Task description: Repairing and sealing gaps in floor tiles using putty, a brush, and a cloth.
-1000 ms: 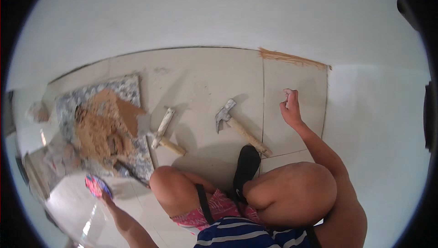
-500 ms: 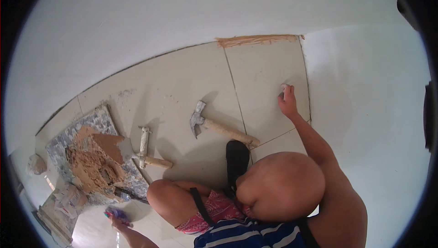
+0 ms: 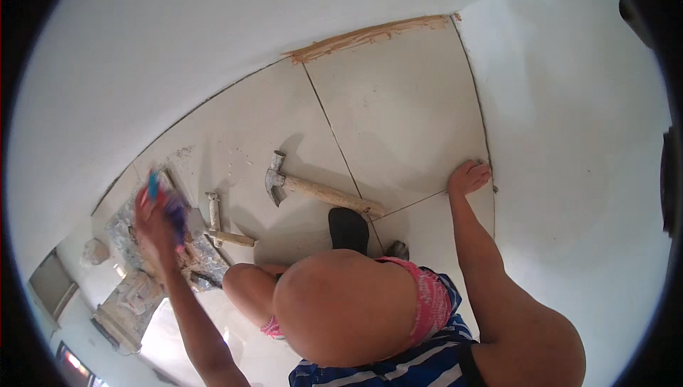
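Note:
My left hand (image 3: 153, 227) is raised over the mortar board at the left, blurred by motion. It grips a bunched cloth (image 3: 174, 216) coloured purple, teal and pink. Low on the floor tile, my right hand (image 3: 469, 177) is at the joint along the right wall, its fingers curled; whatever they hold is hidden beneath them. Brown mortar lies on the speckled grey board (image 3: 128, 220), partly covered by my left hand. A brown mortar strip (image 3: 370, 37) runs along the far edge of the tile.
A claw hammer (image 3: 320, 191) with a wooden handle lies on the tiles ahead of my dark sandal (image 3: 348, 230). Left of it is a smaller wooden-handled tool (image 3: 231, 237). A crumpled bag (image 3: 142, 291) sits beyond the board. White walls (image 3: 569, 138) border the floor.
My left hand has lifted the cloth up and forward over the board. My right hand, with a small pale object earlier, has moved back and right to the wall joint. My view has shifted.

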A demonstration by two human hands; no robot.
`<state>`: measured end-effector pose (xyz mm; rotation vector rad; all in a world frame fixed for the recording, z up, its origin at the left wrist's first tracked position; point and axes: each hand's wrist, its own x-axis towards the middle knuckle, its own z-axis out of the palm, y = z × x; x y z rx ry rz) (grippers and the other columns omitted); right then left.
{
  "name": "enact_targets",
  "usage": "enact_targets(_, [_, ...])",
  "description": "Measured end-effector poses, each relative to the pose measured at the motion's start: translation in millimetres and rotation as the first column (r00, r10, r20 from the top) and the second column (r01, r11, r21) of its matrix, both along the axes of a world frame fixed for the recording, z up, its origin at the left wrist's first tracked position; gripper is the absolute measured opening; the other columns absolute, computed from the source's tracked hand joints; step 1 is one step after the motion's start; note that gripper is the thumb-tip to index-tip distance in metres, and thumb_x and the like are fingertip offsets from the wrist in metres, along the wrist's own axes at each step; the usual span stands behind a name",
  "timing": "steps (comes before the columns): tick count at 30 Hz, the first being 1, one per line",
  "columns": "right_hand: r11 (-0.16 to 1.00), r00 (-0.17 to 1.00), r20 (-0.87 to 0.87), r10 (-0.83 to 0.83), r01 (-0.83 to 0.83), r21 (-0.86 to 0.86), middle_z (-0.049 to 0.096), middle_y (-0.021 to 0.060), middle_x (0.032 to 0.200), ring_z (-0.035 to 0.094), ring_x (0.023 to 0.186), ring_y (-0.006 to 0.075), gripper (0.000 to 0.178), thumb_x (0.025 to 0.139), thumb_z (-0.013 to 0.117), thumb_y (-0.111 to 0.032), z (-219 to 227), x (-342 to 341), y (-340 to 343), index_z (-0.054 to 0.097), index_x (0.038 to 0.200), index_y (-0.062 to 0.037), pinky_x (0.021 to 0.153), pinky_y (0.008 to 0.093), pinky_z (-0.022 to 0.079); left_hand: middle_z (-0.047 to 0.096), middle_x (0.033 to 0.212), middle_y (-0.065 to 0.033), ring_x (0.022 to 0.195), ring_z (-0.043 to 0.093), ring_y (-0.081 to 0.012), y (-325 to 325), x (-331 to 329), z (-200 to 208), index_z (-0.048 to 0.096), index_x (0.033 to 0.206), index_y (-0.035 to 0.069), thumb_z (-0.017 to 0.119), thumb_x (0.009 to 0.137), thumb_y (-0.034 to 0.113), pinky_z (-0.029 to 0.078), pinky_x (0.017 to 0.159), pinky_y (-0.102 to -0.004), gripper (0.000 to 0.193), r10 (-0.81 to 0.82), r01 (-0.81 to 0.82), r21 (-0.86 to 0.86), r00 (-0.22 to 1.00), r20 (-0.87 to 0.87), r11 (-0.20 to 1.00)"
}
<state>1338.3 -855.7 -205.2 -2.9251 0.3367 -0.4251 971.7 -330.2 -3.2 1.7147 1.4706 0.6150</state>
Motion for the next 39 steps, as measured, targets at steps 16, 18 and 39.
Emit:
enact_targets(16, [0.994, 0.983, -0.143, -0.112, 0.109, -0.030, 0.047, 0.0217, 0.099, 0.044, 0.094, 0.0356, 0.037, 0.083, 0.044, -0.025, 12, -2, 8, 0.049, 0.103, 0.0056, 0.082, 0.0462, 0.036, 0.061, 0.075, -0.0025, 0.059, 0.055, -0.0110, -35, 275, -95, 0.060, 0.094, 0.009, 0.052, 0.091, 0.020, 0.043, 0.051, -0.0261, 0.014, -0.166, 0.110, -0.809, 0.986, 0.016, 0.577])
enact_targets(18, [0.995, 0.990, -0.104, -0.096, 0.093, -0.034, 0.047, 0.0217, 0.099, 0.044, 0.093, 0.0359, 0.037, 0.083, 0.044, -0.025, 13, 1, 14, 0.049, 0.104, 0.0057, 0.082, 0.0465, 0.036, 0.068, 0.084, -0.0056, 0.064, 0.062, -0.0168, -28, 286, -100, 0.061, 0.104, 0.009, 0.042, 0.095, 0.023, 0.051, 0.057, -0.0308, 0.025, -0.127, 0.105, -0.824, 0.991, 0.040, 0.557])
enact_targets(39, [0.991, 0.991, -0.041, -0.129, 0.127, -0.044, 0.047, 0.0197, 0.103, 0.045, 0.096, 0.0358, 0.035, 0.080, 0.047, -0.025, 10, -7, 18, 0.049, 0.104, -0.0002, 0.080, 0.0485, 0.038, 0.052, 0.064, 0.0029, 0.058, 0.053, -0.0057, -23, 177, 27, 0.062, 0.109, 0.001, 0.056, 0.092, 0.026, 0.041, 0.043, -0.0216, 0.031, -0.604, 0.462, -0.480, 0.774, -0.192, 0.745])
